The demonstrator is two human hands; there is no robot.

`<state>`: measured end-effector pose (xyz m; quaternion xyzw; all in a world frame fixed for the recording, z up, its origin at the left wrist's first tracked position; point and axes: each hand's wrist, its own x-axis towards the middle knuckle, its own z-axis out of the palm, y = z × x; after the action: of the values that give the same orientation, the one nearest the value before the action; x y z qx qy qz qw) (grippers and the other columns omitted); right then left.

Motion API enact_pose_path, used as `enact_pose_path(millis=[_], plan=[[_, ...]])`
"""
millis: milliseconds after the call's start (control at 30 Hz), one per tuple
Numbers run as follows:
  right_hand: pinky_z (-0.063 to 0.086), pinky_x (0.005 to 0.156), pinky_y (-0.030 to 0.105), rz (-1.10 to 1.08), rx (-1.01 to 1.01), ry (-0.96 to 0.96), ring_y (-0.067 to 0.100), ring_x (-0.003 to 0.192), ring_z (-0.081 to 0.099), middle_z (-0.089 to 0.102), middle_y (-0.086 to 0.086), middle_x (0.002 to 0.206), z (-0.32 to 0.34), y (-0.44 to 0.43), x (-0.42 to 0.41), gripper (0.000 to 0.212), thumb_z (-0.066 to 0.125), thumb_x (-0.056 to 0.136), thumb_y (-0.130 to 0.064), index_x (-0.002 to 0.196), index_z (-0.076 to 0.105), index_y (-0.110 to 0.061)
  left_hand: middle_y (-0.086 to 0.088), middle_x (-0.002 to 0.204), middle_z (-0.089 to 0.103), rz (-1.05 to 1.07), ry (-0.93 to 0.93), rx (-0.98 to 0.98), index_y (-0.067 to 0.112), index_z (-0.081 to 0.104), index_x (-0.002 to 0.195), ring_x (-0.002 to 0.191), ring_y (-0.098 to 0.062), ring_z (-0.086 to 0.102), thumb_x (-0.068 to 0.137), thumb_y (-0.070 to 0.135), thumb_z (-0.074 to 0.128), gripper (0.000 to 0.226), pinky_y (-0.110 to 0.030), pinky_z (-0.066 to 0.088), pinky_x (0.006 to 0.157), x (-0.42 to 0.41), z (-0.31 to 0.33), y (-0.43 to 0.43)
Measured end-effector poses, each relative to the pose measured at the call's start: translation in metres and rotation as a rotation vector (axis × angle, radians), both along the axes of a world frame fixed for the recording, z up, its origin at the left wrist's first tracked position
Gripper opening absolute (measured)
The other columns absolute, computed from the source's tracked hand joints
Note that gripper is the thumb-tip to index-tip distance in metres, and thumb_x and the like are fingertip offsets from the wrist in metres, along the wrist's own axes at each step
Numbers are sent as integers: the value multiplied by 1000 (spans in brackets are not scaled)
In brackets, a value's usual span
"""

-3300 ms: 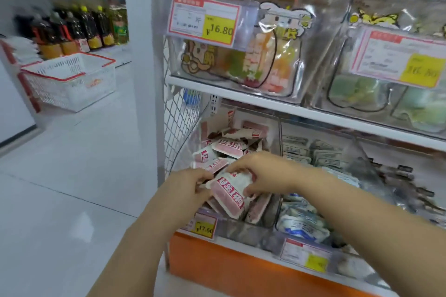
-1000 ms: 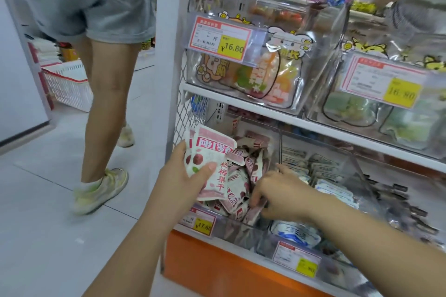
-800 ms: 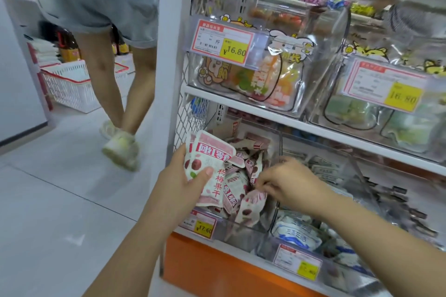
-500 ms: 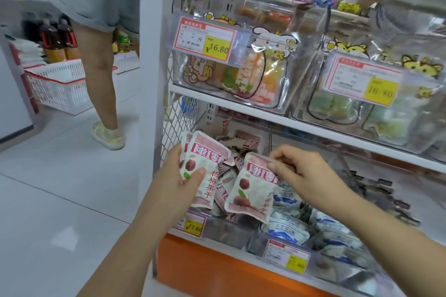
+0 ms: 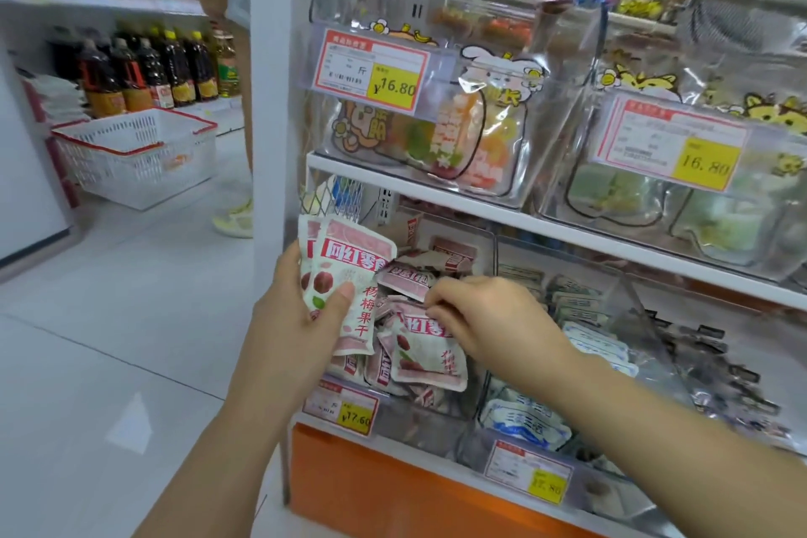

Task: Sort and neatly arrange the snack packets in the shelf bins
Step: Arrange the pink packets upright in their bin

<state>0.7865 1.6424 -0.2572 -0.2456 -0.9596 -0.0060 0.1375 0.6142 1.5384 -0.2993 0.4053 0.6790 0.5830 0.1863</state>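
My left hand (image 5: 301, 319) grips a small stack of pink-and-white snack packets (image 5: 349, 275) upright, just left of the clear lower-left bin (image 5: 419, 419). My right hand (image 5: 484, 315) pinches the top edge of another pink packet (image 5: 425, 356), which hangs over the pile of like packets (image 5: 436, 262) inside that bin. The bin to the right (image 5: 629, 301) holds blue-and-white packets (image 5: 528, 424).
Above, clear bins with 16.80 price tags (image 5: 371, 70) hold mixed sweets. A white shelf upright (image 5: 270, 100) stands at the left. Down the aisle are a white basket with red rim (image 5: 139, 153), bottles on shelves and a person's leg (image 5: 238, 188).
My right hand has lowered its pink packet from mid-air back toward the bin's pile. The person in the aisle has walked further off. My left hand keeps its stack.
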Motion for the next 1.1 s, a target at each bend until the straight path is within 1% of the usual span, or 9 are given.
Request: enact_pose_path(millis=[133,267,433,533,600,667,767,933,1100], plan=[[43,66,31,13,-99,-128,15,72,57,66,-5,80,-3,5,2,12,48,97,-29,100,58,-23,23,97,63,-1,20,-18,38,40,123,74,6,66,90,29,60,39,-12,50,55,-6,-4,1],[43,61,25,22,-156,-60,7,65,58,66,-9,73,7,14,7,8,56,93,-26,95,62,-22,22,99,64,-19,7,-16,38,40,126,79,0,68,90,30,60,42,-24,56,65,-8,-5,2],[40,62,21,61,-166,-277,-8,57,45,52,-19,66,9,13,-3,5,55,94,-25,96,60,-25,20,100,64,-29,6,-20,36,40,127,77,2,67,91,30,59,41,-15,53,58,-9,-3,4],[34,61,25,46,-166,-389,-4,57,41,45,-15,62,6,14,-13,6,52,95,-25,95,57,-20,17,103,65,-34,-4,-20,34,40,129,78,0,68,91,30,59,43,-18,54,59,-8,-3,4],[32,61,28,46,-178,-490,1,56,39,43,-10,62,7,14,-18,14,52,95,-26,85,52,-16,14,106,65,-38,-14,-22,33,39,132,80,-4,68,90,31,59,46,-22,57,62,-6,-2,4],[31,59,31,70,-198,-598,5,56,38,43,-7,63,11,13,-20,23,54,94,-27,76,46,-17,12,108,65,-41,-22,-21,33,38,134,81,-6,69,90,32,59,49,-26,59,65,-6,-1,4],[34,56,32,80,-215,-731,14,59,41,48,-1,67,16,8,-20,22,57,91,-26,75,48,-15,13,107,65,-37,-21,-11,34,38,133,81,-5,69,90,31,59,48,-27,59,66,-7,-2,3],[34,55,31,66,-161,-728,22,61,42,49,8,68,-5,7,-22,12,56,87,-10,77,54,-4,18,101,64,-50,-22,-15,36,38,130,77,1,68,90,31,59,45,-17,55,58,-5,-3,3],[36,58,30,100,-230,-776,23,65,47,54,9,73,-26,5,-30,12,55,90,-13,88,62,-4,19,101,64,-65,-26,-15,38,38,127,79,0,68,91,31,59,43,-16,54,57,-1,-2,4]])
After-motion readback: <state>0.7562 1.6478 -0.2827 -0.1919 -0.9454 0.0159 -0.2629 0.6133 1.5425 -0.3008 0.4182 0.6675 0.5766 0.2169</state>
